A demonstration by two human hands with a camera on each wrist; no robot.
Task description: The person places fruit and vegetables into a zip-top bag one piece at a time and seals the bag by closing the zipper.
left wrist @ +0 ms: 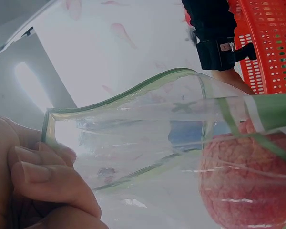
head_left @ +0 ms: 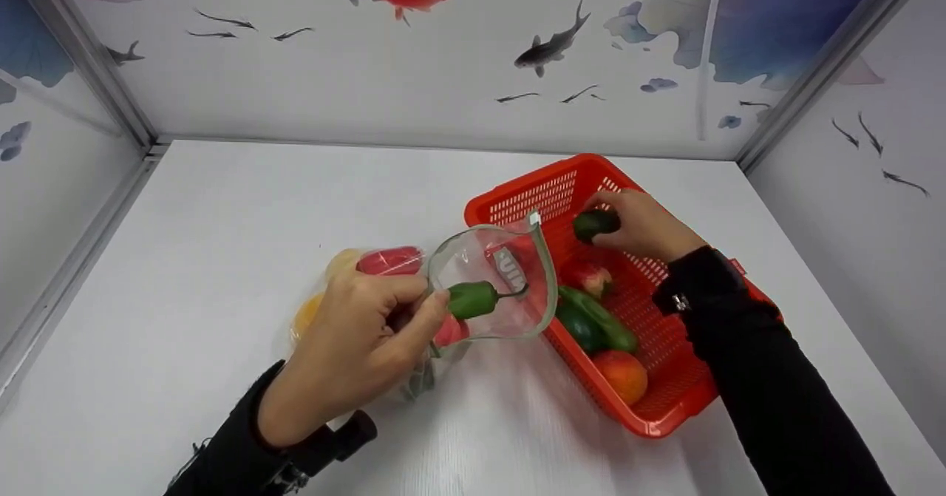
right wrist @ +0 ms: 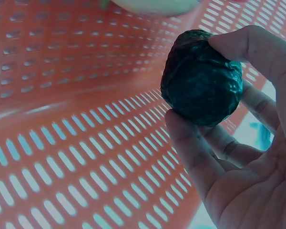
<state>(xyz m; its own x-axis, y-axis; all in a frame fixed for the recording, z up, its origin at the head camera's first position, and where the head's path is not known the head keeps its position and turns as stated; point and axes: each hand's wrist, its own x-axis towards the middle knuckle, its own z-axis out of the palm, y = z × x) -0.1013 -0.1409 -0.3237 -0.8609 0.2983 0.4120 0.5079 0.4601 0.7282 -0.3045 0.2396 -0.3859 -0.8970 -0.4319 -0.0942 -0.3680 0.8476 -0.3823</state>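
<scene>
My left hand (head_left: 355, 341) pinches the edge of a clear plastic bag with green edging (head_left: 549, 274), whose mouth gapes toward the basket. By the thumb a green pepper (head_left: 473, 300) shows at the bag; whether it is real or printed I cannot tell. Through the plastic in the left wrist view appears a wrinkled, pinkish-red round thing (left wrist: 248, 181). Over the far part of a red basket (head_left: 517, 193), my right hand (head_left: 643, 226) holds a dark green, bumpy avocado (right wrist: 200, 78) between thumb and fingers.
Inside the basket lie a red fruit (head_left: 591, 276), a long green vegetable (head_left: 602, 318), a dark green rounded item (head_left: 579, 331) and a peach (head_left: 622, 376). Left of the bag, plastic-wrapped red (head_left: 392, 260) and yellow (head_left: 305, 317) pieces sit on the white table (head_left: 244, 259). Printed walls (head_left: 443, 60) enclose it.
</scene>
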